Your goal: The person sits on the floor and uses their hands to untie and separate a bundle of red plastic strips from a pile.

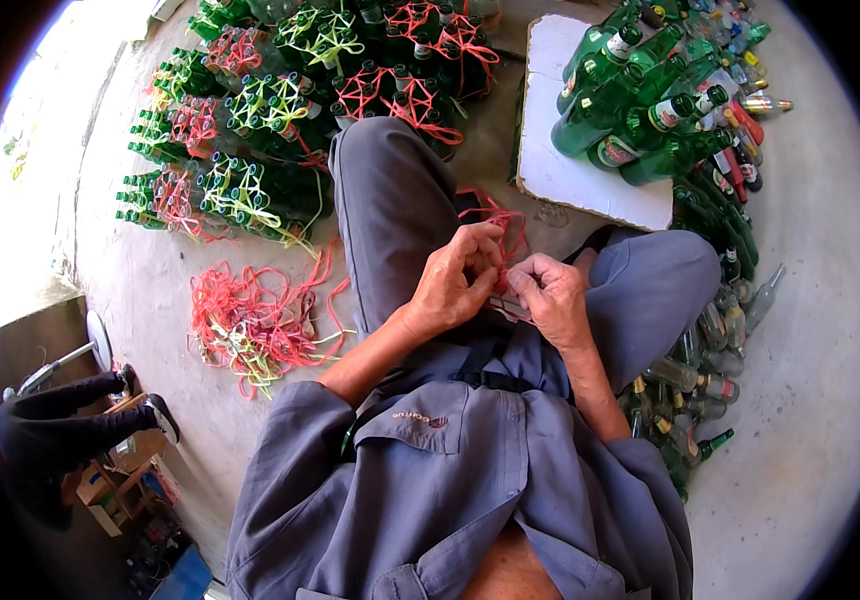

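Note:
My left hand (460,277) and my right hand (550,292) are close together above my lap, fingers bent and thumbs against the fingertips. Both hold pink plastic string (508,225), which runs up between them and hangs in loops past my knees. The exact grip on each strand is partly hidden by the fingers. On the floor beside my left leg lies a tangled heap of pink and yellow-green string (257,322). Ahead to the right, several green glass bottles (632,105) stand grouped on a white board (550,169).
Rows of green bottles (265,112) tied at the necks with pink and yellow-green string stand ahead to the left. Loose glass bottles (715,322) are piled along my right side. At the far left, another person (69,427) in dark clothes is near a wooden shelf (111,495).

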The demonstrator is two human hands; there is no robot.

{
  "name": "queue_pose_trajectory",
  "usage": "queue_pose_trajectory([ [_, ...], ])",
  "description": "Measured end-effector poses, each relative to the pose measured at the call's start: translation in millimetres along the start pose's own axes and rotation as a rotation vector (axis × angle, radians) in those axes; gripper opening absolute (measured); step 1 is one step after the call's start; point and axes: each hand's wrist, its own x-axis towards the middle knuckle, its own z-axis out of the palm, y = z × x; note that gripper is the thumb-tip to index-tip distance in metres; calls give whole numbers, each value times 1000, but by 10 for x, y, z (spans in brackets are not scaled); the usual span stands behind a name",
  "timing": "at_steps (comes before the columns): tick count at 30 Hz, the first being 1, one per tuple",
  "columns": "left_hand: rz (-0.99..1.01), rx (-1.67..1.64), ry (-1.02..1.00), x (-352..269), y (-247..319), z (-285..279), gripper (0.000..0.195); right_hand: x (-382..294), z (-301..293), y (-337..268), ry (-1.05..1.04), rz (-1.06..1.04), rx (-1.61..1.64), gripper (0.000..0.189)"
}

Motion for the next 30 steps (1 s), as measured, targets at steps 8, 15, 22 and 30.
queue_pose_trajectory([
  [8,86,243,-95,34,55,-19,49,20,24,18,4,7,-14,14],
  [15,125,285,-131,67,-13,-11,54,35,43,113,14,-19,4,15],
  [22,89,321,-173,74,-28,-5,54,16,64,144,34,-24,-27,13],
  [30,89,257,-109,91,-40,47,55,7,42,38,-3,-65,-37,12],
])
